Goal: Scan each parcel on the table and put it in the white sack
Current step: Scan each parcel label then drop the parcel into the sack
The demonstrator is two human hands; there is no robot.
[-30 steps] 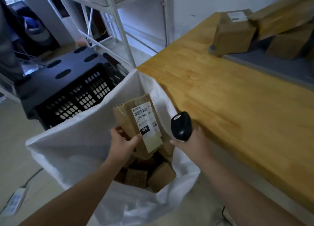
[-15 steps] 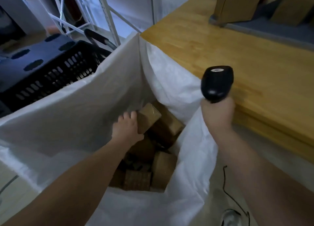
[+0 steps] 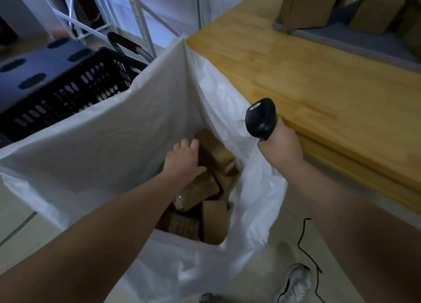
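1. We see the left hand (image 3: 184, 159) at the centre of the frame, reaching down into the mouth of the white sack (image 3: 114, 143). Its fingers are stretched out and slightly spread, palm down, and it has hold of nothing.
2. The thumb lies against a brown taped parcel (image 3: 198, 188) just below it. The fingertips reach the edge of another cardboard parcel (image 3: 214, 150) just above. We cannot tell whether they press on it.
3. More parcels lie heaped in the sack below the hand, among them a plain small box (image 3: 214, 223) standing on end near the sack's lower rim.
4. The right hand (image 3: 281, 146), right of centre, is wrapped round the grip of a black barcode scanner (image 3: 260, 118). The scanner's head points up and to the left, above the sack's right-hand rim.
5. The sack stands open beside the wooden table (image 3: 296, 74), which fills the right of the frame. The sack's far corner touches the table's corner.
6. In the upper right corner, several cardboard boxes (image 3: 305, 6) sit on a grey mat (image 3: 341, 36) on the table, well apart from both hands.
7. At the left, behind the sack, stands a black plastic crate (image 3: 68, 93), with white metal shelving (image 3: 136, 17) above it.
8. At the bottom right, a thin black cable (image 3: 305, 241) runs over the floor near a grey shoe (image 3: 293, 284).
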